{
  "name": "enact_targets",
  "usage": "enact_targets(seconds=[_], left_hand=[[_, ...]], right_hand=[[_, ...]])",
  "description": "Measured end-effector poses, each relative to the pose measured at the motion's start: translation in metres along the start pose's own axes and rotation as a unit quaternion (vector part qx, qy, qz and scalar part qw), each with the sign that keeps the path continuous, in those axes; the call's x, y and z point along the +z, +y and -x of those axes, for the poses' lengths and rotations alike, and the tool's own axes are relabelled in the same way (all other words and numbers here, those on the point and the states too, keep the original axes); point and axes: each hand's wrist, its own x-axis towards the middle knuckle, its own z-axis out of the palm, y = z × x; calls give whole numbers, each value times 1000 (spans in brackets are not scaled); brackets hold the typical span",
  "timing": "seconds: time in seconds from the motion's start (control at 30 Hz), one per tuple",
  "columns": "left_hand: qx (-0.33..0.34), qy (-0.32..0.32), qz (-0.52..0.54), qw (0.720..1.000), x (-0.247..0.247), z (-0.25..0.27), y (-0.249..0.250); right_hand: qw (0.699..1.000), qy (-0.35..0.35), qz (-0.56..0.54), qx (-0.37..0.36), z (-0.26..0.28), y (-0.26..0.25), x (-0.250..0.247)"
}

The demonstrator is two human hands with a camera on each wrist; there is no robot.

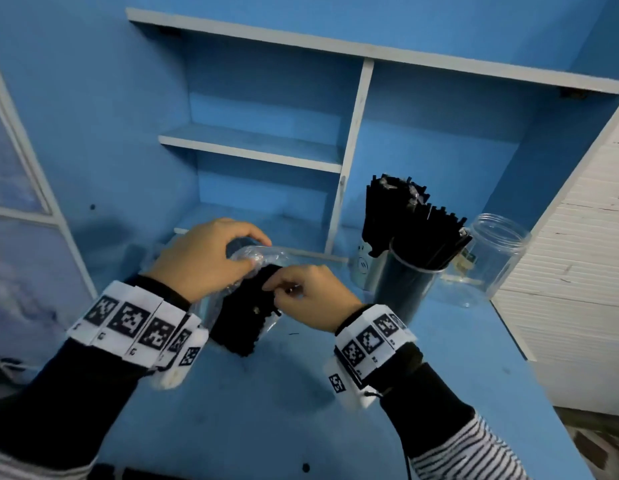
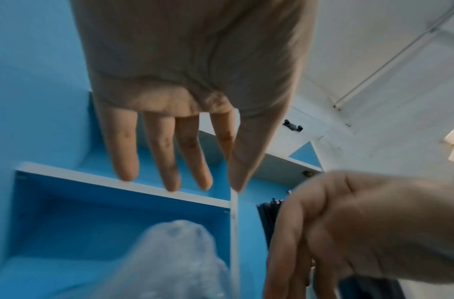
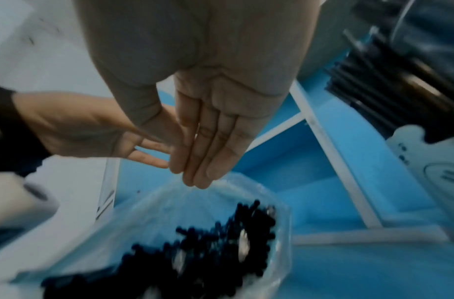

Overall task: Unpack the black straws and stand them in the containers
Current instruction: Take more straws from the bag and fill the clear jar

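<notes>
Straws [image 1: 244,315] lie bundled in a clear bag [image 1: 252,258] above the desk [image 1: 301,410], long axis running toward the person; right hand [image 1: 310,294] pinches their far ends, left hand [image 1: 204,258] grips the bag mouth (containers well right).

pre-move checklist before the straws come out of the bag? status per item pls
1. Left hand holds the clear plastic bag at its mouth: ok.
2. Right hand on the bundle of black straws: ok; firmness of the pinch: cannot tell.
3. Bag mouth open, straw ends exposed: ok.
4. Empty clear jar upright and free to receive: ok.
5. Room left in the straw-filled container: not ok, packed.
6. Path from bag to empty jar clear of the full container: cannot tell.
</notes>
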Motion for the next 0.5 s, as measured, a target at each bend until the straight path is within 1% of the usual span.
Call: enact_targets(seconds=[0.1, 0.13, 0.17, 0.2, 0.3, 0.4, 0.5], left_hand=[[-10, -123, -58, 991, 2, 4, -14], [-16, -144, -59, 988, 5, 6, -18], [-24, -148, -52, 987, 8, 7, -23], [-29, -134, -39, 990, 11, 8, -28], [-41, -57, 14, 997, 10, 11, -36], [-49, 3, 51, 997, 4, 11, -36], [-65, 43, 91, 993, 0, 10, -33]], right_hand=[[998, -40, 36, -25, -16, -1, 21], [997, -53, 51, -30, -21, -1, 27], [995, -65, 64, -27, -26, -1, 32], [994, -74, 76, -23, -31, 0, 36], [991, -84, 101, -6, -41, 3, 47], [993, -77, 81, 26, -47, 6, 56], [994, -70, 80, 1, -51, 8, 62]])
